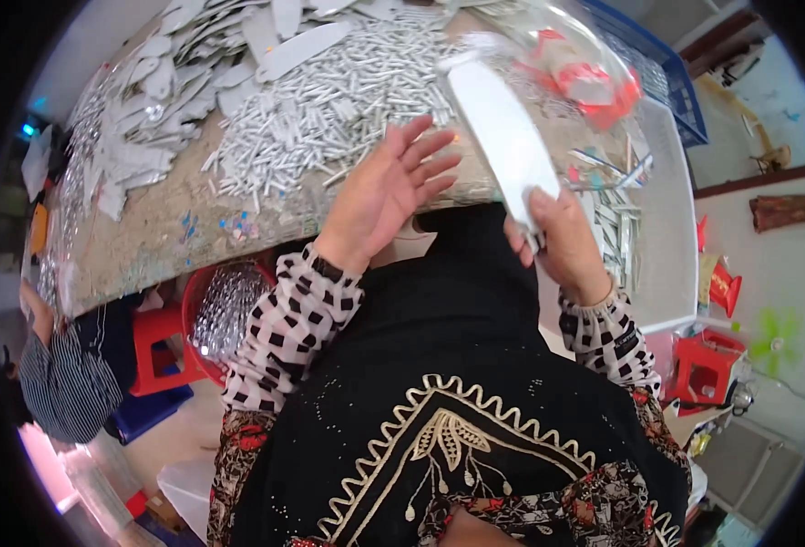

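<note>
My right hand point(562, 237) grips one end of a long, flat, white curved piece point(507, 128). The piece slants up and away from me over the table's near edge, and its far end is blurred. My left hand point(389, 187) hovers at the table edge with fingers spread, palm toward the white piece and nothing in it. Beyond the left hand lies a wide heap of short silver rods point(329, 100). Behind and left of the rods, a pile of flat whitish blade-shaped pieces point(170, 87) covers the table point(138, 246).
To my right stands a white bin point(671, 264) with pale strips point(616, 228) inside. A blue crate point(662, 68) and a red-and-clear plastic bag point(589, 82) are at far right. On the left are a red basin point(193, 310) of silver pieces, a red stool point(156, 342) and another person point(70, 383).
</note>
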`<state>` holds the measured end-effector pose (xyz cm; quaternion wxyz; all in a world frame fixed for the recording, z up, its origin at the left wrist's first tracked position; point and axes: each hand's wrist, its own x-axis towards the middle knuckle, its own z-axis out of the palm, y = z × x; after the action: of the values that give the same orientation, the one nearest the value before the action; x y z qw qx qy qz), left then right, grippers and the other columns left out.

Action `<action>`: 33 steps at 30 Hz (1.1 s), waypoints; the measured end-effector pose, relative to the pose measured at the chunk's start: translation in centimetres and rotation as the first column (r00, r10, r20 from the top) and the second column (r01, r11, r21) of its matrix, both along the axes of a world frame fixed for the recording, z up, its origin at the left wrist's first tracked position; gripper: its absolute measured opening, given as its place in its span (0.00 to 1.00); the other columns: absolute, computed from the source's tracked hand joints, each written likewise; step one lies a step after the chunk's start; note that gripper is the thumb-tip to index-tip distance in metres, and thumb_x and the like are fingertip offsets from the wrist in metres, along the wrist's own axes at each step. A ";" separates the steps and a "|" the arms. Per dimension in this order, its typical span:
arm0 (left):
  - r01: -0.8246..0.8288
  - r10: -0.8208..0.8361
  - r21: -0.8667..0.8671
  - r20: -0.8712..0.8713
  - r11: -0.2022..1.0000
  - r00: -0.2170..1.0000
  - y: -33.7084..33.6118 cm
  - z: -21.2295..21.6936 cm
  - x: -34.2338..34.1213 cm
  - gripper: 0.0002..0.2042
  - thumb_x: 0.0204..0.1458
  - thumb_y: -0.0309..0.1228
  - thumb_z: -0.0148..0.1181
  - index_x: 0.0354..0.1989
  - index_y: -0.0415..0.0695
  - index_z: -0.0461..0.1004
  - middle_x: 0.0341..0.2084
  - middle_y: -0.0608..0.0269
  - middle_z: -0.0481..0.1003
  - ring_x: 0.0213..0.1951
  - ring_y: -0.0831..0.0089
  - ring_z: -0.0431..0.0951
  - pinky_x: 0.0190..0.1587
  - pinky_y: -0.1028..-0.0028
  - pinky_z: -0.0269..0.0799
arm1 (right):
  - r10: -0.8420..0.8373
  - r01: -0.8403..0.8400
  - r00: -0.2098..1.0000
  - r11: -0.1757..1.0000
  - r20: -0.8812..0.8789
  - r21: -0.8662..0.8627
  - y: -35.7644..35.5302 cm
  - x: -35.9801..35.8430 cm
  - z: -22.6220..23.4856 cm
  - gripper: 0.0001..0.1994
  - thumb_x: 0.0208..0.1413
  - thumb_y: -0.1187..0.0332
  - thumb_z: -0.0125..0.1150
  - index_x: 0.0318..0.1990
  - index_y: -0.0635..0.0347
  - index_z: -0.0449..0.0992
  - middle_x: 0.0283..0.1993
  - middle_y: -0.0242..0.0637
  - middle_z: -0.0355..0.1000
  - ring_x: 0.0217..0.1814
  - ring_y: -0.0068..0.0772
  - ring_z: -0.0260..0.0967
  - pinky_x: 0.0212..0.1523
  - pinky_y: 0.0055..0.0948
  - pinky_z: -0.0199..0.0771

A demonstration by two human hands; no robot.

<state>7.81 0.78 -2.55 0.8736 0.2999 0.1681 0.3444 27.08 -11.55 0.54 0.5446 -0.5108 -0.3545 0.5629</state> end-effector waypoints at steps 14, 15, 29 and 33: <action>0.070 -0.105 0.174 0.201 0.982 0.974 -1.2 2.5 -2.0 0.35 0.60 0.56 0.45 0.67 0.40 0.54 0.58 0.42 0.65 0.62 0.44 0.63 0.64 0.51 0.59 | 0.259 -0.259 0.966 0.965 0.018 -0.032 -1.2 -3.4 -3.0 0.23 0.60 0.55 0.58 0.53 0.62 0.65 0.32 0.39 0.72 0.28 0.20 0.68 0.29 0.19 0.68; 0.070 -0.104 0.174 0.197 0.982 0.975 -1.1 2.5 -2.0 0.35 0.60 0.56 0.45 0.67 0.40 0.54 0.58 0.42 0.65 0.62 0.44 0.63 0.64 0.51 0.59 | 0.261 -0.260 0.965 0.965 0.014 -0.031 -1.4 -3.5 -3.3 0.23 0.60 0.55 0.58 0.53 0.62 0.65 0.32 0.39 0.72 0.28 0.20 0.68 0.29 0.19 0.68; -0.045 0.039 0.089 0.071 0.995 0.997 1.1 0.0 -4.8 0.26 0.65 0.44 0.41 0.64 0.38 0.57 0.54 0.47 0.70 0.55 0.57 0.72 0.60 0.62 0.66 | -0.656 0.653 0.406 0.695 0.636 0.301 -4.6 11.4 -6.7 0.16 0.63 0.57 0.55 0.38 0.65 0.71 0.28 0.35 0.72 0.26 0.21 0.69 0.27 0.21 0.70; -0.144 0.139 0.122 0.056 0.982 0.989 2.1 -1.9 -9.2 0.25 0.65 0.43 0.42 0.63 0.38 0.57 0.49 0.46 0.73 0.51 0.56 0.75 0.57 0.61 0.70 | -0.357 0.653 0.052 0.719 0.933 0.239 -10.1 24.1 -9.1 0.25 0.62 0.56 0.56 0.54 0.72 0.66 0.40 0.47 0.74 0.36 0.31 0.72 0.36 0.26 0.72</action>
<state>-1.44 2.87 -4.46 0.8301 0.3332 0.1465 0.4225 51.21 -21.62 -8.53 0.3146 -0.8910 -0.3239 -0.0480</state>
